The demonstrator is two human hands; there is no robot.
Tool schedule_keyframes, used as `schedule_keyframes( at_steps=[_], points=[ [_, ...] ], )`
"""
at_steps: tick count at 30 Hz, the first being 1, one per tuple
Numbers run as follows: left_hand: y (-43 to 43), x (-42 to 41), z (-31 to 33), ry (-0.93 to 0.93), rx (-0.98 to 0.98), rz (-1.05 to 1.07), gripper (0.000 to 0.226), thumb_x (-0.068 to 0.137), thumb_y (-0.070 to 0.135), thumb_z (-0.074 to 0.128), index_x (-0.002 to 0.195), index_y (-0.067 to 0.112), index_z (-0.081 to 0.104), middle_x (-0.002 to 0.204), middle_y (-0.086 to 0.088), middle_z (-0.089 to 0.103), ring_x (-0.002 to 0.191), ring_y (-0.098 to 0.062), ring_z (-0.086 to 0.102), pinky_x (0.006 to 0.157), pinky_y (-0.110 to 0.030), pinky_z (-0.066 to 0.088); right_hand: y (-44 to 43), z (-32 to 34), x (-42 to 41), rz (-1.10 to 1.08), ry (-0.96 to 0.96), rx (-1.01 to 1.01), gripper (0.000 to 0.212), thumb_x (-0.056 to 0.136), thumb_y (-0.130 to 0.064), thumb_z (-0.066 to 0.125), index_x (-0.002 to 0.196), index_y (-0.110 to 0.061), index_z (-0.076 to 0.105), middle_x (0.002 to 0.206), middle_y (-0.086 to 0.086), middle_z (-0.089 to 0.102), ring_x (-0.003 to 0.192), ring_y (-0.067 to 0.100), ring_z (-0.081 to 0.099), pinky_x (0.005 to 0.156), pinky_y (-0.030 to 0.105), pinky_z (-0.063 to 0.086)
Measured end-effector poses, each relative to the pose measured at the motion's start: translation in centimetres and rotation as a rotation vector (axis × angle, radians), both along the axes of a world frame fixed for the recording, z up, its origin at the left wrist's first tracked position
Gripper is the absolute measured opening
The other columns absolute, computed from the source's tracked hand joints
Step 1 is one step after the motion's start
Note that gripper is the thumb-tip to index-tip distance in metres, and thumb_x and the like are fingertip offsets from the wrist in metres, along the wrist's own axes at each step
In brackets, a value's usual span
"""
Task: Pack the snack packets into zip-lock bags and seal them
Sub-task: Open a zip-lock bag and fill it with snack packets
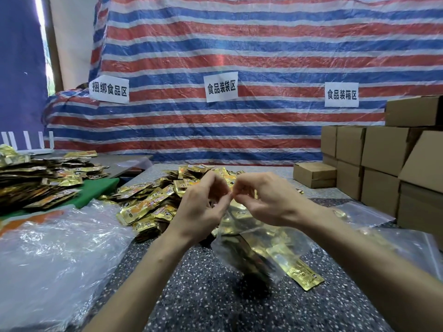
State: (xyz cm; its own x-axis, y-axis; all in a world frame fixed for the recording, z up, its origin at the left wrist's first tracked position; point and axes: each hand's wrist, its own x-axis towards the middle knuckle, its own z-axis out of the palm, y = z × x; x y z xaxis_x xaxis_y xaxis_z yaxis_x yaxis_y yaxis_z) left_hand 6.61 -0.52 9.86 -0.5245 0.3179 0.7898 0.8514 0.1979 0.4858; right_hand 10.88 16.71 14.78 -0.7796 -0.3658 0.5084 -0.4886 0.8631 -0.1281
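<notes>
Clear-film zip-lock bag [294, 238], gold snack packets [275, 250] inside: probably light, limp, slippery; left hand [203, 204] and right hand [271, 202] pinch its top seal, likely the soundest hold.

Cardboard boxes [383, 164], striped tarp [239, 44], signs [221, 88]

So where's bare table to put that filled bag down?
Bare speckled table lies nearest the person, between the plastic sheet and the filled bag. A smaller strip lies between the packet heap and the small box. The right is crowded with empty bags and stacked boxes.

Glossy foil packets [153, 207] (speckled stone table [203, 295])
</notes>
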Motion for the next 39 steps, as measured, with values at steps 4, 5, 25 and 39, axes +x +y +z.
schedule_keyframes(
  at_steps=[4,5,25,39],
  points=[
    [-0.1,0.5,0.4,-0.116,-0.028,-0.027,0.027,0.089,0.009,0.071,0.113,0.014,0.059,0.089,-0.002,0.071,0.083,-0.014,0.070,0.075,-0.038,0.060,0.1,0.2,0.4,0.007,-0.011,0.011,0.005,0.095,-0.027,0.061,0.090,-0.029,0.060,0.079,-0.015,0.057,0.073,0.008,0.055,0.065,0.034,0.049],
    [-0.2,0.6,0.5,-0.163,-0.013,-0.032,0.030,0.090,0.011,0.071,0.116,0.014,0.059,0.091,-0.002,0.072,0.084,-0.014,0.071,0.075,-0.039,0.060,0.2,0.2,0.5,0.015,-0.020,0.010,0.004,0.095,-0.027,0.061,0.092,-0.028,0.061,0.080,-0.013,0.059,0.074,0.009,0.056,0.065,0.035,0.049],
    [0.5,0.5,0.0,-0.251,0.268,0.029,0.017,0.091,0.007,0.067,0.076,0.012,0.069,0.078,-0.006,0.070,0.075,-0.025,0.068,0.062,-0.034,0.058,4.3,-0.2,1.9,-0.070,-0.104,-0.113,0.006,0.096,-0.029,0.062,0.094,-0.026,0.067,0.090,-0.010,0.066,0.082,0.004,0.059,0.074,0.030,0.051],
    [-1.6,-0.6,-0.8,-0.268,0.310,0.059,0.018,0.091,0.009,0.068,0.074,0.015,0.072,0.078,-0.002,0.074,0.074,-0.018,0.070,0.067,-0.026,0.057,9.8,-1.4,2.4,-0.036,-0.217,-0.406,0.008,0.087,-0.025,0.072,0.086,-0.019,0.078,0.081,-0.003,0.074,0.071,0.007,0.064,0.069,0.031,0.056]
  ],
)
